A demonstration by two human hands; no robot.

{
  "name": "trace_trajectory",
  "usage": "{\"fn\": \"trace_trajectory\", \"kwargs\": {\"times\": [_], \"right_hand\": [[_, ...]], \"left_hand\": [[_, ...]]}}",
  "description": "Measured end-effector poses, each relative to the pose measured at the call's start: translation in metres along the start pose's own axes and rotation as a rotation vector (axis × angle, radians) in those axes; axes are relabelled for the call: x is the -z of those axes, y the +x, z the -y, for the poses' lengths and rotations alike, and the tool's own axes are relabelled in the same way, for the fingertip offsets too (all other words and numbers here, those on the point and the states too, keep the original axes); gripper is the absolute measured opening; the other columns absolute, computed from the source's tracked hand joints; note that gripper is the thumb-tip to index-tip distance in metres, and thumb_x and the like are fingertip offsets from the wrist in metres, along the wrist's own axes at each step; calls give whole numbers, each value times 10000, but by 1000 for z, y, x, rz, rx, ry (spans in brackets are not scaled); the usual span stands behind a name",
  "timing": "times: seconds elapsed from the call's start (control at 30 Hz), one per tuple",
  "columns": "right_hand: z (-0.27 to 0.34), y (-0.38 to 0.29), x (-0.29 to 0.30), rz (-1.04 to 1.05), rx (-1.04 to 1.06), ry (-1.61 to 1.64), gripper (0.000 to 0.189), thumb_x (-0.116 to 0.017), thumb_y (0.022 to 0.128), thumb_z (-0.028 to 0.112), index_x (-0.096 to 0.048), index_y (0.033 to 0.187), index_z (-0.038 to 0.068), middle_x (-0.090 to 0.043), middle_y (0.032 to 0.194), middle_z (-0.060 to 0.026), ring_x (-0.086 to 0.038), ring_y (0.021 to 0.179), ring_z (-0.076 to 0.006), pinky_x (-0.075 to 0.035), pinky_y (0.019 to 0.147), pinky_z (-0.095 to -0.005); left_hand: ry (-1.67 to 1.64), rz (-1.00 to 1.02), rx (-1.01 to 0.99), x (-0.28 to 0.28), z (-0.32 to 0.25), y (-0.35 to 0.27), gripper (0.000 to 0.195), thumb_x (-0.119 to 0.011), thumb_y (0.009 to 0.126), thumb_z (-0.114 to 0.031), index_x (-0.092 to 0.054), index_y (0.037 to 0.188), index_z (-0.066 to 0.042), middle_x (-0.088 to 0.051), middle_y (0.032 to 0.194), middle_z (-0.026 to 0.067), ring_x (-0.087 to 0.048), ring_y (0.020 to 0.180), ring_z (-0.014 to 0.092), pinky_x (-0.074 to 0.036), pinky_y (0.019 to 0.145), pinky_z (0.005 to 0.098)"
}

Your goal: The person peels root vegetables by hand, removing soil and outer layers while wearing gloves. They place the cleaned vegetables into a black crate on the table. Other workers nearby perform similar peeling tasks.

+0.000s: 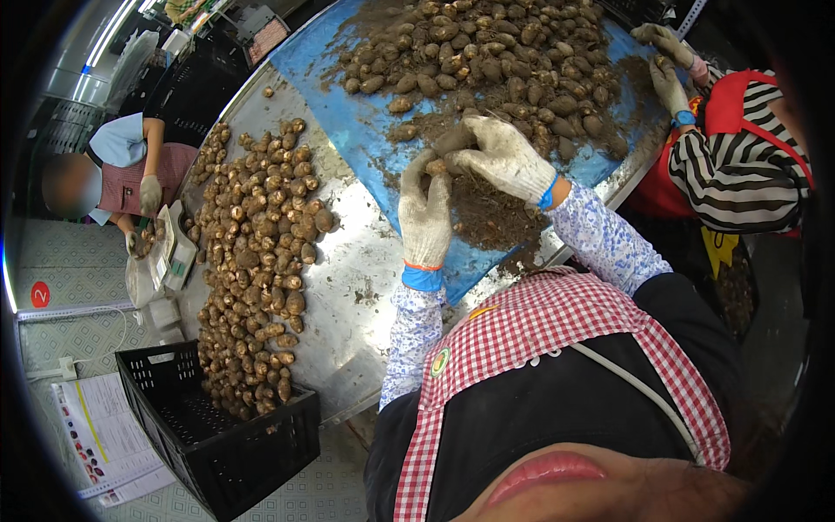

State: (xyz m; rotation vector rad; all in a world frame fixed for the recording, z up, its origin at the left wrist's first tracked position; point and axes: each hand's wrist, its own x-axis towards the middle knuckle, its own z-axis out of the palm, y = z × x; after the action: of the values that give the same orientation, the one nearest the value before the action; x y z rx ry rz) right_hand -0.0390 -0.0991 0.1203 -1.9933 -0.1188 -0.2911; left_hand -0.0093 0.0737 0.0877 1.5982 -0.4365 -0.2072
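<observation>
My left hand (424, 215), in a soiled white knit glove, pinches a small brown taro corm (436, 168) between thumb and fingers. Close against it, my right hand (505, 156) is curled in a matching glove, its dirt-darkened fingertips meeting the left ones. Whether it also grips the corm is hidden. Under both hands lies a blue plastic sheet (365, 156) strewn with soil and root fibres (499, 218). Just beyond them rises a large heap of unclean, hairy taro corms (483, 59).
Cleaner taro corms (261, 215) cover the left of the metal table (346, 261). A black plastic crate (241, 444) stands at its near-left edge. One co-worker's gloved hand (150, 194) is near a weighing scale (179, 254); another co-worker's gloved hands (667, 85) are at the right edge.
</observation>
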Motion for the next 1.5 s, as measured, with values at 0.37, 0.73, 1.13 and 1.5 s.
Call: {"fn": "trace_trajectory", "kwargs": {"times": [0.37, 0.73, 1.13, 1.5], "right_hand": [[-15, -8, 11, 67, -239, 300, 341, -616, 946, 303, -587, 1132, 19, -665, 997, -135, -634, 913, -232, -523, 819, -390], [1, -24, -6, 26, 211, 37, 432, -606, 877, 62, -508, 1297, 26, -636, 1162, -185, -642, 1063, -295, -511, 920, -375], [-19, -26, -7, -4, 146, -9, 374, -592, 898, 49, -571, 1271, 62, -680, 1087, -153, -692, 919, -262, -560, 786, -332], [-26, 3, -18, -141, -38, 495, 234, -555, 977, 172, -602, 1160, 36, -609, 933, -51, -578, 799, -81, -486, 579, -193]], "left_hand": [[-616, 98, 76, 6, 0, 1, 381, -537, 986, -174, -478, 1321, -3, -564, 1234, 147, -616, 998, 202, -548, 797, 297], [-352, -76, 121, 5, -8, 4, 222, -525, 1007, -204, -600, 1082, -9, -607, 811, 54, -543, 628, 99, -452, 516, 241], [-597, 201, 147, 3, 19, 9, 481, -501, 1009, -404, -543, 1249, 10, -658, 909, 121, -650, 723, 198, -562, 650, 312], [-648, 79, 247, 5, 41, 9, 352, -464, 1040, -275, -548, 1224, 12, -654, 988, 130, -642, 729, 185, -546, 622, 313]]}}
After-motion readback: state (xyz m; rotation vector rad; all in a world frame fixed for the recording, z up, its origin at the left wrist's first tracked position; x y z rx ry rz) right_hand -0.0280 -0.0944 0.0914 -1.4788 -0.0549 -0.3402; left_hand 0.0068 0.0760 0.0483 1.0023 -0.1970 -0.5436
